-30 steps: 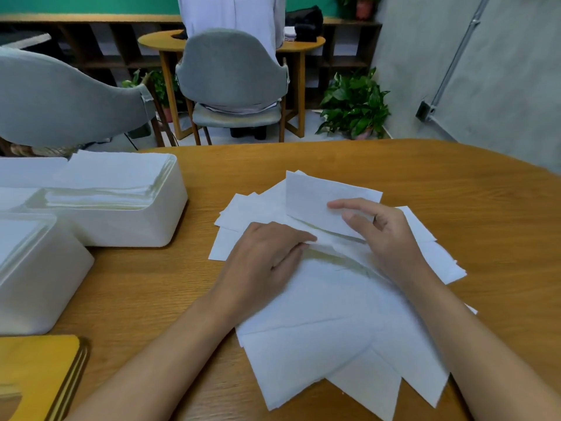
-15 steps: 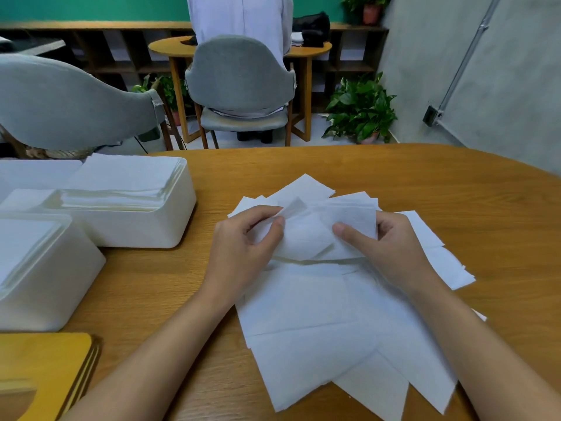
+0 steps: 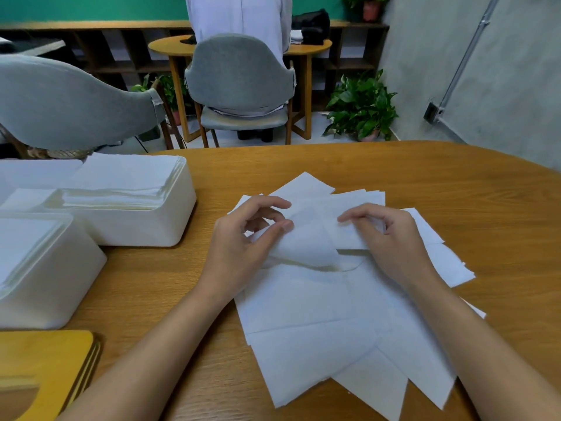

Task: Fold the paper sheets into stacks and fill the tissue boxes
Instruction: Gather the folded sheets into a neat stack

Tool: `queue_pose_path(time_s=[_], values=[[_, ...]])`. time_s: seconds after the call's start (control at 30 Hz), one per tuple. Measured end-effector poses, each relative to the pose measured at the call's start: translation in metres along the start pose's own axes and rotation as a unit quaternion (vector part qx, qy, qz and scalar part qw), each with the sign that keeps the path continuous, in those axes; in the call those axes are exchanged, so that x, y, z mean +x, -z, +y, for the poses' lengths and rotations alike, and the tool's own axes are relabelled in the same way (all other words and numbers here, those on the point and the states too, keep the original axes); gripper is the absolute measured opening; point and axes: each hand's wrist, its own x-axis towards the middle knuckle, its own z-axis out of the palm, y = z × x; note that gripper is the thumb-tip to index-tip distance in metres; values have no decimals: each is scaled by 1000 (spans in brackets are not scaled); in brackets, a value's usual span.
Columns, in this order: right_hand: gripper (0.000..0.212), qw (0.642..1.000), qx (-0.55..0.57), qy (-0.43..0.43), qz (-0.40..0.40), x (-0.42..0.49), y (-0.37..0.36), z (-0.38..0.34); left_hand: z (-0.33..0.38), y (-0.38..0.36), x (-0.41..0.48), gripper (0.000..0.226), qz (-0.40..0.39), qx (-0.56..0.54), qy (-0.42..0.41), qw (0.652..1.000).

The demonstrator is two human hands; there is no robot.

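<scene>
Several white paper sheets [image 3: 318, 323] lie fanned out on the wooden table [image 3: 455, 192] in front of me. One sheet [image 3: 306, 241] is lifted and curled over above the pile. My left hand [image 3: 243, 241] pinches its left part between thumb and fingers. My right hand [image 3: 385, 235] holds its right side with curled fingers. Two white tissue boxes stand at the left: the far one [image 3: 145, 220] holds a stack of folded paper, and the near one [image 3: 51, 281] also shows white paper inside.
Yellow wooden lids [image 3: 45, 369] lie stacked at the bottom left corner. Two grey chairs [image 3: 239, 77] stand beyond the table, with a person at a small round table [image 3: 170, 47] behind. A potted plant [image 3: 361, 107] sits on the floor by the grey wall.
The left hand rose from pressing the pile and took hold of the sheet. Both hands now hold the sheet curled over, higher above the pile.
</scene>
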Motion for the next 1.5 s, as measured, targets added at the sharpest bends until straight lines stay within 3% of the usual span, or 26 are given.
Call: queue_pose_path(time_s=[0.1, 0.17, 0.27, 0.43, 0.67, 0.8, 0.9, 1.0, 1.1, 1.2, 1.33, 1.5], values=[[20, 991, 94, -34, -91, -4, -5, -15, 8, -2, 0, 21, 6, -4, -26, 1000], [26, 975, 152, -42, -159, -10, -9, -21, 8, -3, -1, 22, 17, -4, -31, 999], [10, 967, 154, -54, -196, -19, -17, -29, 6, -4, -3, 26, 11, 7, -24, 1000], [16, 976, 159, -98, -113, -15, -17, -24, 0, 2, 1, 38, -5, 4, 39, 999], [27, 979, 137, -59, -136, -18, -23, -26, 4, -4, 1, 34, -8, -63, 111, 992], [44, 990, 84, -22, -114, -17, -22, -23, 1, -7, -2, 36, -10, -62, 109, 992], [60, 991, 96, -27, -84, -15, -21, -20, -4, -10, -3, 36, 18, 29, 61, 998], [41, 1000, 6, 4, -17, -10, -16, -11, -6, -8, -3, 29, 20, 137, -28, 990], [36, 1000, 0, -6, 14, -6, -11, -3, -6, -5, -6, 28, -129, 173, -58, 975], [37, 999, 26, -41, 20, -4, -10, 0, -5, -4, -10, 45, -239, 248, -48, 938], [38, 998, 40, -50, 10, -3, -10, 1, -1, -4, -9, 56, -249, 263, -30, 932], [19, 998, 43, -34, -12, -2, -10, -2, 0, -5, -5, 30, -234, 143, 36, 961]])
